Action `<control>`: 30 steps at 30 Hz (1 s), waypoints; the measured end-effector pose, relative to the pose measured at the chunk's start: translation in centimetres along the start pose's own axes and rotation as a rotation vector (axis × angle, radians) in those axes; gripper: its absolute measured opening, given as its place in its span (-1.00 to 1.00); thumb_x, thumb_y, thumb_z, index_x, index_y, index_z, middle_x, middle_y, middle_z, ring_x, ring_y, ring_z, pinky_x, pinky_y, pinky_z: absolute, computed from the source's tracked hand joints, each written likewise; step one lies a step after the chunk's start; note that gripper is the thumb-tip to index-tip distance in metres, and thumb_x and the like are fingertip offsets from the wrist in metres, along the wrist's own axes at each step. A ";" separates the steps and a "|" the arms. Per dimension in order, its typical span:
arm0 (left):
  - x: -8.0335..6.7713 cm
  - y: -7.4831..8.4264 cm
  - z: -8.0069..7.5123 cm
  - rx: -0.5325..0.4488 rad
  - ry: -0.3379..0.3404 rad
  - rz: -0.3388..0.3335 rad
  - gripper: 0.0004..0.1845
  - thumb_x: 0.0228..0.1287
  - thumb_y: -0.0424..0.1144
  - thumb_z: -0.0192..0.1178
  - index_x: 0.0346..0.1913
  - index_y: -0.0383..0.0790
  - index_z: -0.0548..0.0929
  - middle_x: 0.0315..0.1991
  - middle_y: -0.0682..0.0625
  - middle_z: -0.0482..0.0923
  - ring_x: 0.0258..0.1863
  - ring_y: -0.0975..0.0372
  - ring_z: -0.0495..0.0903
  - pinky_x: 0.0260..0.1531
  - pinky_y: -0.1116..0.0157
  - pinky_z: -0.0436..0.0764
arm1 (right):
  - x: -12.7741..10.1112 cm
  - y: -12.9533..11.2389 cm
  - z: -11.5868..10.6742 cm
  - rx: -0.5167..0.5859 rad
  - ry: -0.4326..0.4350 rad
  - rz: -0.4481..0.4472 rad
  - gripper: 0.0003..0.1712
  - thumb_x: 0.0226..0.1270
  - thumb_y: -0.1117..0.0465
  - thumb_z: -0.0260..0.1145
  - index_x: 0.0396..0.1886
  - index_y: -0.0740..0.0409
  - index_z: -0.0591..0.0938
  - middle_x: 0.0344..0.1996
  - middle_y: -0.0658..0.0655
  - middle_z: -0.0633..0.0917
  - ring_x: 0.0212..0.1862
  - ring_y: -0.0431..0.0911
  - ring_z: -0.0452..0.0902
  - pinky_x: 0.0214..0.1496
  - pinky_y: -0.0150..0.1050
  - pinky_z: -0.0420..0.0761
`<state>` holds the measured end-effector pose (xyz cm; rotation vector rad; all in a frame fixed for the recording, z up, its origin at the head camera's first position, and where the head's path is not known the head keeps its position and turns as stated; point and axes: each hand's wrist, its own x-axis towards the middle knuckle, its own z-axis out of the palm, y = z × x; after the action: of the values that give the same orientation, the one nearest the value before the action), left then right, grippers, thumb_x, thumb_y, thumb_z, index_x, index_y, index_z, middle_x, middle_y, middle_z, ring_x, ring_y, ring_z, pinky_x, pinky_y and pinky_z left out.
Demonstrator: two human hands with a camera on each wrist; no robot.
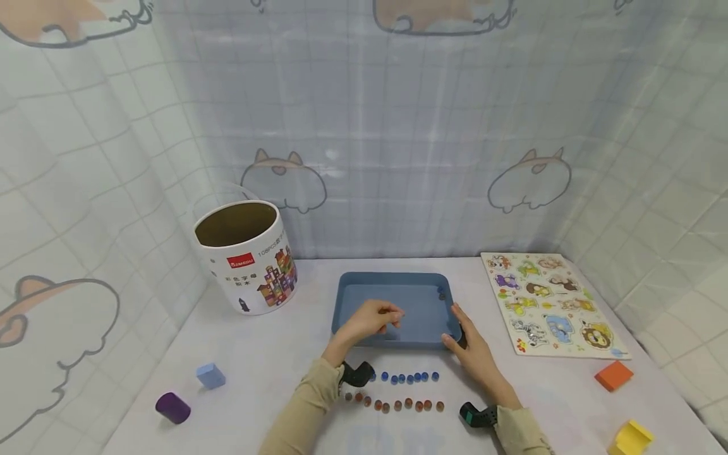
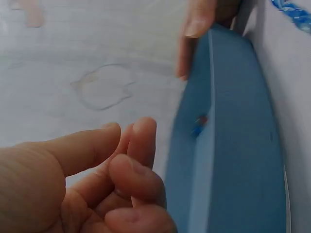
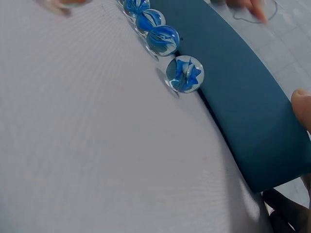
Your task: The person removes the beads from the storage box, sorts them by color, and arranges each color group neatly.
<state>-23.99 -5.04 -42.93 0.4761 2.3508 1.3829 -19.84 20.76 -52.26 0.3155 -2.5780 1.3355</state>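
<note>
Nearest you, two rows of marbles run left to right across the table (image 1: 273, 373): the brown marbles (image 1: 395, 404) closer, the blue marbles (image 1: 409, 377) just beyond, close to the tray's near wall. On the right wrist view the blue marbles (image 3: 184, 74) lie in a line alongside that wall.

Your left hand (image 1: 372, 319) hangs over the near left part of the tray (image 1: 352, 297), fingers curled in with the tips gathered against the thumb. The left wrist view shows those fingertips (image 2: 138, 145) bunched narrow; whether they pinch a marble, you cannot tell from any view.

Your right hand (image 1: 474, 351) rests at the tray's near right corner, fingers fairly straight, thumb against the outer wall and fingertips over the rim.

That tray is a shallow blue rectangle, sitting flat at mid-table, its long axis running left to right, square to you. Two marbles (image 1: 441, 292) lie inside at its far right corner; the left wrist view shows them as one blue and one reddish (image 2: 199, 125).

Left of the tray a tub (image 1: 244, 256) stands upright, open-topped. A purple cylinder (image 1: 172, 407) and a pale blue block (image 1: 211, 375) lie near left. Right of the tray lies an animal puzzle (image 1: 548, 303), with an orange block (image 1: 613, 375) and a yellow block (image 1: 631, 438) nearer you.
</note>
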 end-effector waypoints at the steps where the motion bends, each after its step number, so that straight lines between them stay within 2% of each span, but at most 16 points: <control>1: 1.0 0.1 0.7 0.000 -0.011 -0.007 -0.66 0.44 -0.14 0.11 0.08 -0.29 0.65 -0.24 -0.22 0.71 -0.63 0.13 0.37 -0.59 0.33 0.31 | 0.0 0.0 0.0 0.006 -0.001 0.000 -0.17 0.35 0.07 0.28 0.52 0.15 0.15 0.50 0.29 0.15 0.47 0.30 0.07 0.38 0.29 0.14; 3: 2.7 0.3 2.2 0.011 -0.043 -0.027 -0.69 0.42 -0.17 0.14 0.05 -0.30 0.67 -0.28 -0.17 0.73 -0.66 0.19 0.39 -0.61 0.34 0.32 | -0.1 0.0 0.1 0.013 -0.007 0.002 -0.17 0.36 0.07 0.27 0.52 0.14 0.15 0.51 0.28 0.14 0.48 0.29 0.07 0.39 0.28 0.15; 6: 4.6 0.4 4.4 0.076 -0.087 -0.055 -0.75 0.37 -0.23 0.19 -0.03 -0.29 0.72 -0.35 -0.11 0.75 -0.67 0.27 0.44 -0.64 0.40 0.36 | -0.2 0.0 0.1 0.011 -0.008 -0.005 -0.18 0.36 0.08 0.27 0.52 0.13 0.15 0.51 0.27 0.15 0.47 0.29 0.09 0.37 0.28 0.18; 8: 5.4 0.5 5.7 0.133 -0.095 -0.066 -0.79 0.33 -0.26 0.23 -0.11 -0.30 0.76 -0.39 -0.09 0.75 -0.66 0.30 0.48 -0.63 0.43 0.40 | -0.1 0.1 0.1 0.007 -0.004 -0.011 -0.18 0.36 0.09 0.28 0.52 0.13 0.15 0.51 0.27 0.15 0.46 0.29 0.11 0.36 0.29 0.20; 12: 6.4 1.0 7.6 0.237 -0.069 -0.077 -0.84 0.26 -0.27 0.30 -0.22 -0.28 0.80 -0.42 -0.06 0.75 -0.62 0.29 0.55 -0.56 0.42 0.50 | -0.1 0.1 -0.1 0.006 0.000 -0.027 -0.20 0.38 0.10 0.25 0.52 0.13 0.15 0.51 0.27 0.15 0.44 0.31 0.15 0.33 0.30 0.24; 17: 6.9 1.6 8.4 0.314 -0.054 -0.079 -0.83 0.24 -0.22 0.32 -0.24 -0.25 0.81 -0.38 -0.05 0.76 -0.58 0.28 0.57 -0.51 0.41 0.53 | 0.0 0.2 -0.1 0.023 -0.004 -0.034 -0.24 0.42 0.12 0.21 0.52 0.15 0.15 0.51 0.26 0.14 0.47 0.28 0.09 0.35 0.26 0.21; 20: 6.9 1.9 8.6 0.318 -0.047 -0.081 -0.84 0.22 -0.24 0.33 -0.26 -0.26 0.81 -0.37 -0.06 0.76 -0.54 0.27 0.59 -0.48 0.40 0.54 | 0.0 0.2 -0.1 0.012 -0.004 -0.033 -0.25 0.43 0.11 0.20 0.52 0.16 0.15 0.51 0.25 0.14 0.48 0.27 0.07 0.36 0.25 0.20; 30: 7.2 2.1 9.4 0.418 0.002 -0.030 -0.90 0.14 -0.24 0.38 -0.35 -0.20 0.82 -0.37 -0.01 0.77 -0.37 0.20 0.69 -0.34 0.41 0.62 | 0.1 0.3 -0.2 -0.002 0.000 -0.041 -0.24 0.41 0.11 0.22 0.51 0.17 0.16 0.51 0.26 0.15 0.47 0.28 0.09 0.35 0.23 0.22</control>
<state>-25.56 6.39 -46.37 0.5483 2.6408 0.8727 -19.97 21.06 -52.40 0.3655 -2.5585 1.3192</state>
